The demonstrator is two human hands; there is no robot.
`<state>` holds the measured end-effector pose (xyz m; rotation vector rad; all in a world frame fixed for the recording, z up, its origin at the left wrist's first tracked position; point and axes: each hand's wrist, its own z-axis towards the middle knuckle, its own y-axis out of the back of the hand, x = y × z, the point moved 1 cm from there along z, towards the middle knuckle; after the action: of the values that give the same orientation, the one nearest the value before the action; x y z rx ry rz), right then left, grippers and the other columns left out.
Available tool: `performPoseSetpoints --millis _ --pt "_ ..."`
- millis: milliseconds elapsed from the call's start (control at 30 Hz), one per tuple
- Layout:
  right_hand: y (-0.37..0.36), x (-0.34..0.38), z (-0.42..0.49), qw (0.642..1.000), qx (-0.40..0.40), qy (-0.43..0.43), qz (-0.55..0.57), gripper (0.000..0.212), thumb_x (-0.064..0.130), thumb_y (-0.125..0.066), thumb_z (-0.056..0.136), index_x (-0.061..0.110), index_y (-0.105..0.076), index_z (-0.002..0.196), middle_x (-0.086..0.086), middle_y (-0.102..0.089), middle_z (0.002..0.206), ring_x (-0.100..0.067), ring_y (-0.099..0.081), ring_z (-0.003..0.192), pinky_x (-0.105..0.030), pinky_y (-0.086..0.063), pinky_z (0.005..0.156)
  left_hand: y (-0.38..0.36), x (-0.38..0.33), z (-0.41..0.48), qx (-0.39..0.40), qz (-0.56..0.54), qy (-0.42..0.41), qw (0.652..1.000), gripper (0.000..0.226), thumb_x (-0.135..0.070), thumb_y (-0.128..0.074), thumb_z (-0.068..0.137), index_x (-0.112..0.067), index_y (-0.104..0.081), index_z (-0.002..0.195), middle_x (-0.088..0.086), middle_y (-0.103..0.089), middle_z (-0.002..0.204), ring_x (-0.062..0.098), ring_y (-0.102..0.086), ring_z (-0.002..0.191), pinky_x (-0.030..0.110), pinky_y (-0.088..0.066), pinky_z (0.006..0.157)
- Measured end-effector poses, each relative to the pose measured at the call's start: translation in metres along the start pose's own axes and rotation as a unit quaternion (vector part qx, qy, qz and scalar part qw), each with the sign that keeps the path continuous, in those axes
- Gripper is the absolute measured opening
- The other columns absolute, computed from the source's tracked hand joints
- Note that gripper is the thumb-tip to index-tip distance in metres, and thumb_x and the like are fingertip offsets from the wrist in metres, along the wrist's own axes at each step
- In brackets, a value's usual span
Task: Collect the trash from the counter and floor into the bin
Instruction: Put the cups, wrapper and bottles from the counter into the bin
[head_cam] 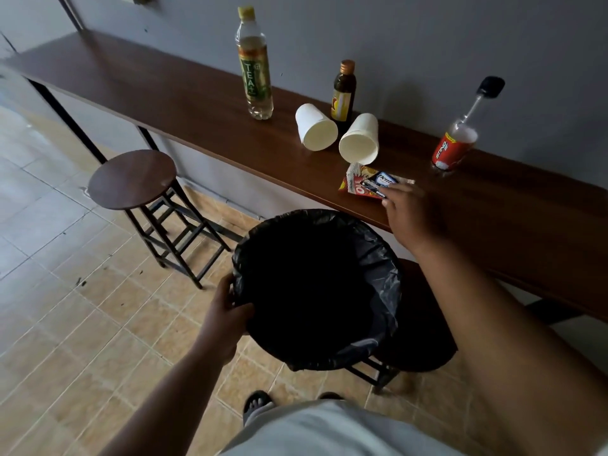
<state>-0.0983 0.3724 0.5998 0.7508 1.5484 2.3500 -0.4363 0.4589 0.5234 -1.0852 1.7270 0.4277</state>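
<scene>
From the head view, the left hand [227, 311] grips the near rim of the bin [388, 274], fingers curled over the glossy black liner, holding it just below the front edge of the counter [164, 103]. The right hand [409, 213] lies over that edge, fingers loosely spread and touching the wrappers [368, 182], a small crinkled heap of red and blue foil close to the lip; whether it has hold of them I cannot tell.

The counter is a long, narrow shelf of smooth dark wood set against a grey wall. Its left stretch is bare.

Two white paper cups [316, 131] lie tipped on their sides just behind the wrappers. A small brown glass bottle [343, 92] stands between them, a tall clear tea bottle [253, 65] to the left, and a red-labelled bottle [455, 146] to the right. A round wooden stool [131, 179] stands on the tan tiled floor [65, 307]; another sits under the bin.
</scene>
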Motion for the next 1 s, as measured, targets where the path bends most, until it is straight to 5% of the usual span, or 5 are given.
performPoseSetpoints --millis 167,300,633,833,1000 --pt "0.013 0.019 -0.022 0.993 -0.101 0.037 0.038 0.029 0.003 -0.051 0.093 0.002 -0.063 0.119 -0.018 -0.070 0.111 -0.032 -0.066 0.101 -0.035 -0.053 0.085 -0.001 0.001 0.000 -0.007 -0.004 -0.002 1.000 0.069 0.016 -0.057 0.081 -0.024 -0.042 0.136 0.018 -0.055 0.126 0.038 -0.065 0.102 0.037 -0.057 0.058" --pt "0.009 0.053 -0.058 0.981 -0.117 0.126 0.087 0.028 0.000 -0.053 0.092 -0.001 -0.064 0.118 -0.019 -0.070 0.111 -0.030 -0.068 0.103 -0.037 -0.056 0.088 -0.003 -0.001 -0.006 -0.005 -0.016 -0.005 1.000 0.066 0.018 -0.055 0.081 -0.026 -0.045 0.130 0.017 -0.055 0.124 0.040 -0.064 0.102 0.037 -0.059 0.059" --pt "-0.049 0.086 -0.117 0.969 0.146 0.183 0.078 0.027 0.004 -0.059 0.086 0.009 -0.068 0.110 -0.012 -0.073 0.099 -0.029 -0.068 0.094 -0.037 -0.058 0.077 0.002 -0.002 -0.018 -0.029 -0.035 -0.001 0.999 0.067 0.017 -0.056 0.082 -0.020 -0.041 0.135 0.017 -0.056 0.122 0.034 -0.067 0.096 0.032 -0.058 0.059" --pt "-0.064 0.097 -0.128 0.907 0.386 0.165 -0.034 0.020 0.022 -0.049 0.094 0.013 -0.066 0.100 -0.014 -0.067 0.101 -0.033 -0.064 0.095 -0.038 -0.051 0.076 0.004 -0.003 -0.022 -0.039 -0.043 -0.003 0.998 0.066 0.020 -0.053 0.081 -0.018 -0.042 0.135 0.017 -0.056 0.121 0.033 -0.066 0.096 0.031 -0.058 0.059" --pt "-0.058 0.094 -0.122 0.904 0.402 0.143 0.012 0.024 0.033 -0.054 0.092 0.016 -0.066 0.104 -0.012 -0.067 0.106 -0.031 -0.062 0.100 -0.040 -0.053 0.083 0.005 -0.004 -0.021 -0.043 -0.045 -0.010 0.998 0.067 0.021 -0.053 0.081 -0.018 -0.042 0.135 0.017 -0.057 0.120 0.030 -0.067 0.094 0.031 -0.058 0.059"
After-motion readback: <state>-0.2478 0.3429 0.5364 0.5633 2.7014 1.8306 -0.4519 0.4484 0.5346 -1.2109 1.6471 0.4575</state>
